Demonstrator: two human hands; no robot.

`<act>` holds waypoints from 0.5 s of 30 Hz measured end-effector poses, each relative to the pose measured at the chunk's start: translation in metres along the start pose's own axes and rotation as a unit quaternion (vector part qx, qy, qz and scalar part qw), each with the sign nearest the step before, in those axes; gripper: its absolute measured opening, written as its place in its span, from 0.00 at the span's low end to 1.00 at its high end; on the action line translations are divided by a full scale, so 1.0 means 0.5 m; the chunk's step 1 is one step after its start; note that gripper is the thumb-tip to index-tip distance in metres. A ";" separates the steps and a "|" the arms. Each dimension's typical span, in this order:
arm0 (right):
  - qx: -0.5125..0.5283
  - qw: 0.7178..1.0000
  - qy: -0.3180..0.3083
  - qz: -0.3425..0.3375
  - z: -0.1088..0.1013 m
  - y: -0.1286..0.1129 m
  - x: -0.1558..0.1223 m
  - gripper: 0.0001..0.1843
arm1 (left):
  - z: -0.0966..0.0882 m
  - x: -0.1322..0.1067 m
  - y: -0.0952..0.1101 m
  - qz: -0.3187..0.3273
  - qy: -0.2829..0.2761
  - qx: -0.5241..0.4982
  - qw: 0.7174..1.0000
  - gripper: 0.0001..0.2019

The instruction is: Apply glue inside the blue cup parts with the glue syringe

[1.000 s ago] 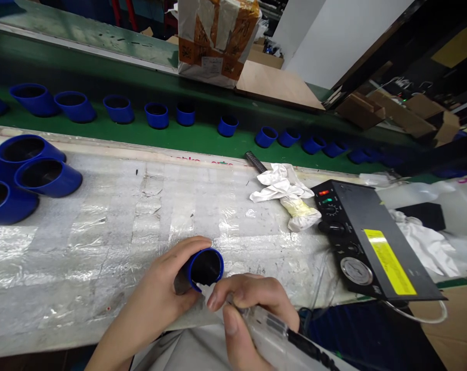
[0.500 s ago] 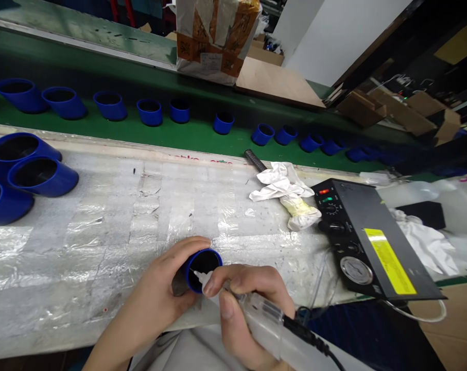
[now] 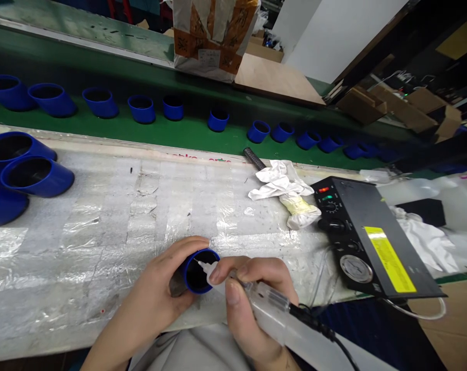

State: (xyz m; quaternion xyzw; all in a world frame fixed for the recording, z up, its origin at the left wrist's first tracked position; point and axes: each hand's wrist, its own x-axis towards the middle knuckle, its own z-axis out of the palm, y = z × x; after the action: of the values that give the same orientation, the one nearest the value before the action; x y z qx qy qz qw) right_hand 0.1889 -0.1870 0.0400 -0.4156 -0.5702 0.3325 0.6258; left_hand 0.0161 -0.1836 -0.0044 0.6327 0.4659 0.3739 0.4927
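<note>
My left hand [image 3: 159,286] is wrapped round a blue cup-like cylinder [image 3: 186,273] with a dark inside, near the front edge of the bench. In my right hand [image 3: 252,304] is a translucent glue dispensing syringe [image 3: 270,314] with a black cable or hose at its back. Its thin needle tip [image 3: 201,263] points into the mouth of the cylinder, by the inner wall. Whether the needle touches that wall, I cannot tell. A dispenser control box [image 3: 376,237] with a gauge, knobs and lit red and green lights lies to the right of my hands.
More blue cylinders [image 3: 38,176] stand at the left of the plastic-covered bench [image 3: 113,247]. Several others line the green conveyor belt [image 3: 194,131] behind. Crumpled white tissue [image 3: 283,180] and a black ribbed stick [image 3: 254,158] lie before the control box. A taped carton [image 3: 212,41] sits beyond the belt.
The syringe has shifted slightly right, and its needle tip has moved a little within the cylinder's mouth. The cylinders on the belt appear slightly further left. My left hand keeps its hold.
</note>
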 end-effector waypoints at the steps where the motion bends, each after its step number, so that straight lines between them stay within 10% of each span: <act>1: -0.004 1.000 -0.005 -0.003 -0.003 -0.003 0.005 0.13 | 0.000 0.000 0.000 0.001 -0.002 0.002 1.000 0.40; 15: -0.021 1.000 0.017 -0.009 -0.019 0.000 0.014 0.05 | -0.003 0.001 0.004 -0.004 -0.006 0.019 1.000 0.40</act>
State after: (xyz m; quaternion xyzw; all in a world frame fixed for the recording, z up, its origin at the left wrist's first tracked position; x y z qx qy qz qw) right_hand 0.1990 -0.1822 0.0430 -0.4294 -0.5700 0.3074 0.6295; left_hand 0.0154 -0.1831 -0.0023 0.6425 0.4726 0.3592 0.4845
